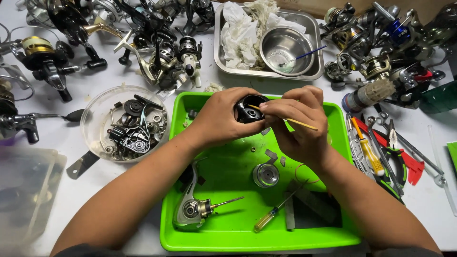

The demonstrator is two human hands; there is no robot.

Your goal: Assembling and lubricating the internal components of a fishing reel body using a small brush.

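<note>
Spool-shaped black reel part (249,108) sits above the far middle of the green tray (228,233), raised off its floor and cupped in the left hand (220,120), whose fingers are wrapped closed around its side with the open cavity turned toward the right hand (299,124). That tray lies at the near edge of the white tabletop (81,190), flanked by heaps of fishing reels at the far left and far right corners. The right hand's fingers pinch a thin yellow-handled brush or stick (295,122), its tip reaching into the part's cavity.

Doing this well seems to call for a steady left grip, so the part cannot roll, and short, light strokes from the right, with the tip kept inside the rim rather than levering against it. Working above the tray looks wise, since anything that drops would land in it.

On the tray floor lie a silver reel body (190,207) at the near left, a round metal piece (265,174) in the middle, and a small yellow-handled screwdriver (271,216). A steel bowl (284,47) stands in a metal pan by the far edge.
</note>
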